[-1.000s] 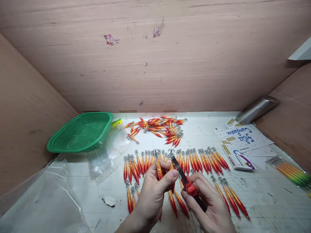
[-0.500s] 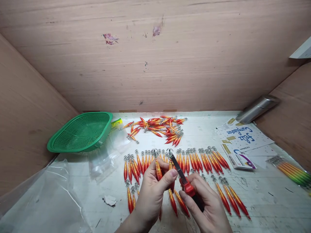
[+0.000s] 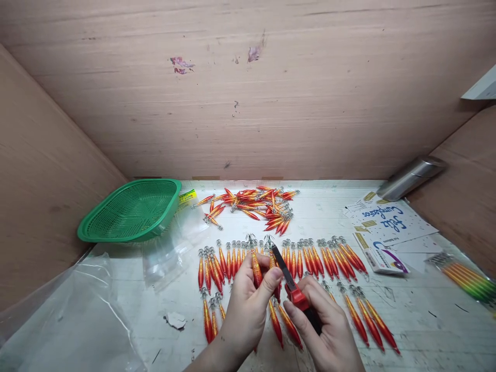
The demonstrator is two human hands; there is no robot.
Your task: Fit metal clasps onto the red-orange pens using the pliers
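My left hand (image 3: 248, 305) pinches two red-and-gold squid jigs with crowns of metal hooks pointing up. One squid jig (image 3: 256, 269) sits between the fingers, and another squid jig (image 3: 272, 261) stands by the thumb. Closed around a red-and-black utility knife (image 3: 298, 296), my right hand (image 3: 323, 323) holds its dark, narrow end against the hooks of the jig by the thumb. Just beyond both hands runs a row of similar squid jigs (image 3: 310, 258). Others lie nearer, partly covered by my hands.
At the back lies a loose pile of squid jigs (image 3: 267, 204). A green basket (image 3: 127, 212) and clear plastic bags (image 3: 163, 258) occupy the left side. On the right are a metal flask (image 3: 413, 178), printed cards (image 3: 391, 222), a small box (image 3: 382, 256) and bagged green-orange jigs (image 3: 465, 276).
The two jigs have turned slightly in my left hand, their hooks now spread apart more. The knife stays by the hooks. The whole view has shifted a little.
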